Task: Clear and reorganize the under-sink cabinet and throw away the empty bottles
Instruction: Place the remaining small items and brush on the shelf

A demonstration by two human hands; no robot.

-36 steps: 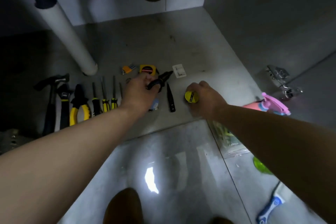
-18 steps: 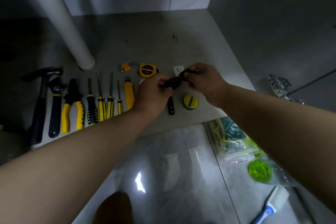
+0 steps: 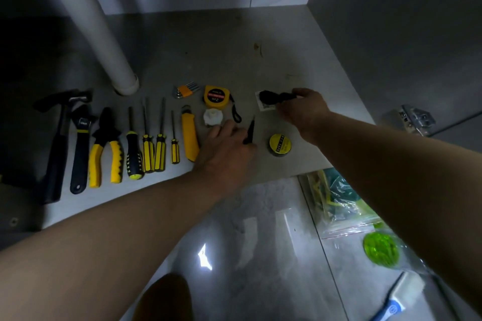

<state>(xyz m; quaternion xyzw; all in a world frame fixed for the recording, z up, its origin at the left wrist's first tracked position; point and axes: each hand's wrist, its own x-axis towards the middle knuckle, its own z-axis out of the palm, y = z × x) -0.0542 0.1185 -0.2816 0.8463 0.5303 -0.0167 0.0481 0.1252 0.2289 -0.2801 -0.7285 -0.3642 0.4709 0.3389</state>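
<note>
Cabinet floor (image 3: 208, 55) open behind tool row (image 3: 146, 138), right hand (image 3: 305, 109) pinching black tool (image 3: 271, 97), left hand's (image 3: 227, 148) grip unclear

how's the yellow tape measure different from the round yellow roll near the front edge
The tape measure is squarish, with a red label and black strap; the roll is a round disc. The tape measure lies farther back, the roll nearer the front edge. Both have yellow faces and lie flat on the cabinet floor.
</note>
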